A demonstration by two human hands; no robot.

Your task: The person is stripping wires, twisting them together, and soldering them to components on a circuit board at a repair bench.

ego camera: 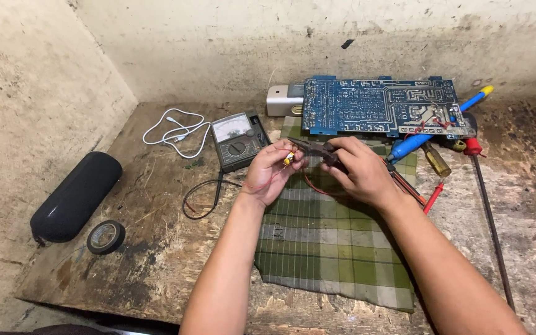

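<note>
Two hands meet over one green checked cloth: the left hand pinches a small yellow part, the right hand grips a dark tool. One blue circuit board, one multimeter, one tape roll and one black speaker lie around on the surface.

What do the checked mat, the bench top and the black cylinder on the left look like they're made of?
Checked mat: woven cloth, going by the green plaid and the frayed, wavy edge. Bench top: rough chipboard or plywood, matte, stained and flaking. Black cylinder: probably fabric mesh over plastic, since it has a dull, finely textured surface with no shine; the look leaves it open.
</note>
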